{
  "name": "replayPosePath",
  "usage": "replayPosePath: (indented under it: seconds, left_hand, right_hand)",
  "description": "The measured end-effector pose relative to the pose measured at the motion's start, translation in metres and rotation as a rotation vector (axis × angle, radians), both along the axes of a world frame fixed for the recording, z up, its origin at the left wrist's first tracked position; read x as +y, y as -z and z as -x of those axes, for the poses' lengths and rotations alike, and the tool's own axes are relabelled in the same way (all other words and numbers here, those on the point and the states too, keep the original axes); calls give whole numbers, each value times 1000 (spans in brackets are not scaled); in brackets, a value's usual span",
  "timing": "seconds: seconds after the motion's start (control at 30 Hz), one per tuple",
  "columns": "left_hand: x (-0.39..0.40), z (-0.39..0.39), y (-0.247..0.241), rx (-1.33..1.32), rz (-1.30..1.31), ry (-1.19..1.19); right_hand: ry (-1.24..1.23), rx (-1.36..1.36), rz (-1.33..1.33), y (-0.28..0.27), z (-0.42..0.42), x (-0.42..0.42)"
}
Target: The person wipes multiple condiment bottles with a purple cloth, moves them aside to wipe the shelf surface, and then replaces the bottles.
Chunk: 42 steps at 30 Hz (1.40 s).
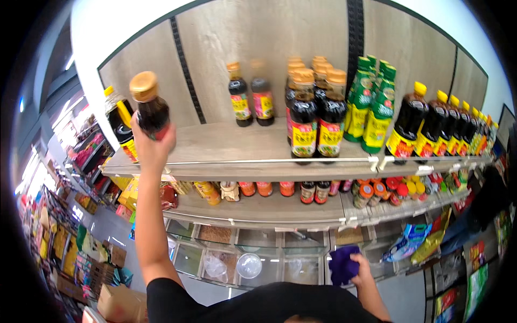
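My left hand (155, 141) is raised at the left end of the top shelf (194, 141), closed around a dark sauce bottle (151, 113) with a gold-coloured cap. A bottle with a yellow cap (121, 125) stands just left of it. Low at the right, my right hand (360, 269) grips a bunched purple cloth (343, 264) in front of the bins. Two dark bottles (240, 103) stand at the back of the shelf, one partly blurred. Towards the middle is a group of orange-capped sauce bottles (303, 117), beside green bottles (377, 117).
Dark bottles with yellow caps (408, 121) line the shelf's right part. A clear rail (266, 160) runs along its front edge. Jars (264, 188) fill parts of the shelf below, above glass-fronted bins (262, 258). Cardboard boxes (121, 303) sit lower left. A person (480, 206) stands far right.
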<state>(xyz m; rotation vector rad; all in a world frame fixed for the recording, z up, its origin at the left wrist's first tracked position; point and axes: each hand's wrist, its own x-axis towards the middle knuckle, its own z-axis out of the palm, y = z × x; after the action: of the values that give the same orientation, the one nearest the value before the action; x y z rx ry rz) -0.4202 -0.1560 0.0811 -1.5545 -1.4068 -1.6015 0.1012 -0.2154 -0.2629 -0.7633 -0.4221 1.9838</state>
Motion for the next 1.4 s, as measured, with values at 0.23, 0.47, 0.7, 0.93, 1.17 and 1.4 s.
replayPosePath:
  seconds: [0.23,0.47,0.7,0.93,1.17,1.4]
  left_hand:
    - [-82,-156,138,387,708,343]
    - [-78,-204,200,502,845,487]
    - [-84,-220,208,442,1000,622]
    - [-86,-256,206,-51,1074,699]
    - [-81,-268,207,-139,1324,893]
    - [-64,-264,226,-808,1429,1752]
  right_hand:
    - [-7,289,-375,-145,85,34]
    - [-49,-687,-856,-149,105,34]
    - [-318,-23,-210,-144,85,53]
    - [-12,548,-308,-131,59,53]
    - [40,-337,-892,-130,67,61]
    - [-164,262,-818,-139,68,82]
